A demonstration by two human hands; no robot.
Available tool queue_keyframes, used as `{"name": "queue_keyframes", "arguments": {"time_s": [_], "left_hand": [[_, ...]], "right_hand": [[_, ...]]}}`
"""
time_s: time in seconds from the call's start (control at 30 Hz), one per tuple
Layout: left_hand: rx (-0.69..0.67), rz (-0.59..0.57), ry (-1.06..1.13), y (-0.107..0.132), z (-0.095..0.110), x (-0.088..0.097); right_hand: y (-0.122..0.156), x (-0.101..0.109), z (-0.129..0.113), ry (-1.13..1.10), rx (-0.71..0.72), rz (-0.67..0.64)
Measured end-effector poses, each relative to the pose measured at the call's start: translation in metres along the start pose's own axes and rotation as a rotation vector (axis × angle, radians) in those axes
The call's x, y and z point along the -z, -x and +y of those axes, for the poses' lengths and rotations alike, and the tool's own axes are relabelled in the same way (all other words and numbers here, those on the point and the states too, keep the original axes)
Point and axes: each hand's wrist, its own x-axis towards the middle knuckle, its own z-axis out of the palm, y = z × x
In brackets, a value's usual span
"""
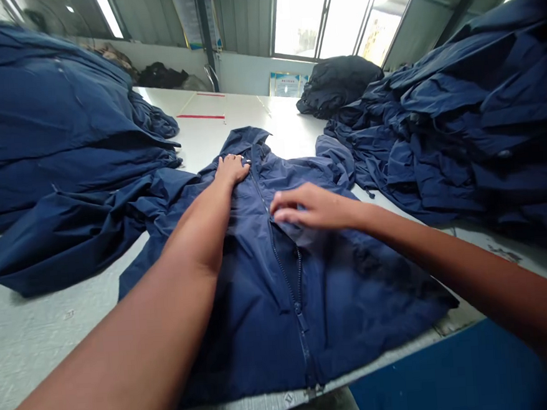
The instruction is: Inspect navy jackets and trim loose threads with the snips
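A navy zip-up jacket (pixel 249 256) lies front up before me, its collar pointing away. My left hand (pixel 232 169) rests flat on its upper chest, beside the zip just below the collar. Over the middle of the jacket is my right hand (pixel 308 205), thumb and forefinger apart, with nothing seen between them; whether it touches the cloth I cannot tell. The zip (pixel 282 264) gapes below that hand. Lower down, a zip slider (pixel 298 307) with a long pull sits near the hem, and the teeth look closed above the gap.
A tall heap of navy garments (pixel 52 114) stands at the left, another heap (pixel 459 117) at the right. A dark bundle (pixel 340 83) lies at the back of the white table (pixel 248 107). The table's front edge runs just past the jacket's hem.
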Motion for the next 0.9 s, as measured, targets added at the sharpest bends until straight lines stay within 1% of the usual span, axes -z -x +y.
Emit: {"name": "queue_keyframes", "arguments": {"time_s": [0.03, 0.07, 0.1, 0.17, 0.2, 0.27, 0.37, 0.43, 0.5, 0.57, 0.67, 0.73, 0.8, 0.83, 0.9], "left_hand": [[0.004, 0.013, 0.014, 0.001, 0.000, 0.001], [0.008, 0.028, 0.030, 0.003, 0.000, 0.002], [0.011, 0.046, 0.047, 0.004, 0.000, 0.004], [0.011, 0.083, 0.082, 0.008, -0.001, 0.006], [0.006, 0.100, 0.099, 0.009, -0.001, 0.007], [-0.018, 0.121, 0.127, 0.011, -0.002, 0.007], [-0.052, 0.148, 0.176, 0.011, -0.004, 0.006], [-0.063, 0.180, 0.220, 0.012, -0.004, 0.006], [-0.071, 0.218, 0.270, 0.015, -0.002, 0.008], [-0.085, 0.252, 0.312, 0.019, 0.002, 0.010], [-0.101, 0.287, 0.349, 0.025, 0.009, 0.023], [-0.096, 0.300, 0.359, 0.025, 0.010, 0.040], [-0.087, 0.309, 0.359, 0.025, 0.004, 0.067], [-0.085, 0.312, 0.354, 0.025, -0.002, 0.082], [-0.085, 0.303, 0.332, 0.028, -0.021, 0.115]], "right_hand": [[-0.023, 0.005, 0.020, 0.057, -0.112, 0.123], [-0.046, 0.009, 0.039, 0.105, -0.265, 0.218], [-0.070, 0.011, 0.057, 0.124, -0.354, 0.272], [-0.113, 0.008, 0.086, 0.128, -0.505, 0.329], [-0.131, 0.004, 0.096, 0.119, -0.567, 0.345], [-0.159, -0.008, 0.110, 0.095, -0.694, 0.370], [-0.179, -0.028, 0.117, 0.060, -0.824, 0.397], [-0.181, -0.037, 0.119, 0.043, -0.853, 0.418], [-0.178, -0.037, 0.121, 0.015, -0.842, 0.436], [-0.171, -0.028, 0.121, -0.028, -0.799, 0.450], [-0.154, -0.001, 0.119, -0.095, -0.742, 0.478], [-0.138, 0.022, 0.121, -0.140, -0.740, 0.484], [-0.117, 0.044, 0.128, -0.195, -0.757, 0.468], [-0.106, 0.055, 0.132, -0.221, -0.768, 0.453], [-0.083, 0.076, 0.142, -0.253, -0.798, 0.427]]}}
